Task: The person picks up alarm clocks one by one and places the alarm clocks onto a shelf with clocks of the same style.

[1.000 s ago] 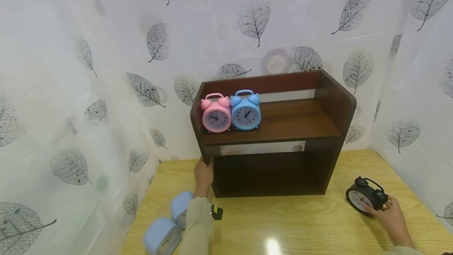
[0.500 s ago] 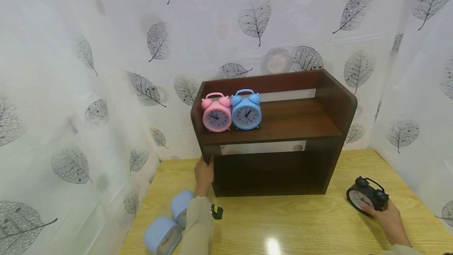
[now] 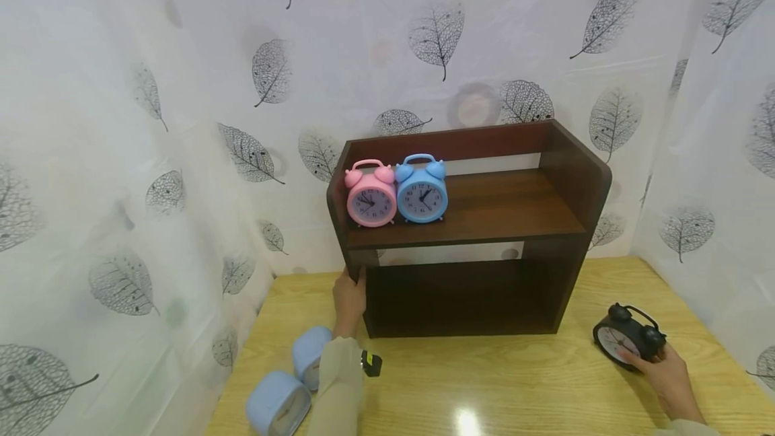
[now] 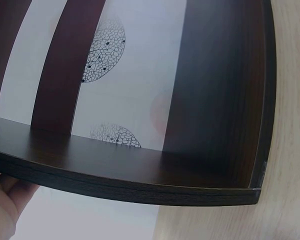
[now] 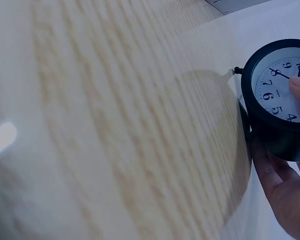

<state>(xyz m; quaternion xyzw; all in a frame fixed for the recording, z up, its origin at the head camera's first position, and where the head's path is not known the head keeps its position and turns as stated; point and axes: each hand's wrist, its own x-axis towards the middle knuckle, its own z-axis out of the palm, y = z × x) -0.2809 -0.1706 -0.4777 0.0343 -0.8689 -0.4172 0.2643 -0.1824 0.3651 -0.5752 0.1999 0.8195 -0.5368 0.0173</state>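
My left hand (image 3: 349,298) grips the left side panel of a dark brown two-tier shelf (image 3: 448,237). In the left wrist view, the thumb lies inside the panel (image 4: 115,165) and the other fingers are on its outer side. To the right of the shelf, my right hand (image 3: 669,381) holds a black twin-bell alarm clock (image 3: 619,343), tilted, low over the table. The right wrist view has the thumb across its dial (image 5: 277,92) and the fingers behind the body. A pink alarm clock (image 3: 371,202) and a blue alarm clock (image 3: 422,198) stand side by side on the upper tier's left end.
Two pale blue rounded clocks (image 3: 275,399) lie on the wooden table (image 3: 484,385), left of my left forearm. Leaf-patterned sheeting (image 3: 484,19) hangs behind the table and along both sides. The right side panel (image 3: 572,173) of the shelf rises between the black clock and the tiers.
My right hand and the black clock have shifted only very slightly, with the fingers settling closer around its back. The left hand, shelf and other clocks look the same.
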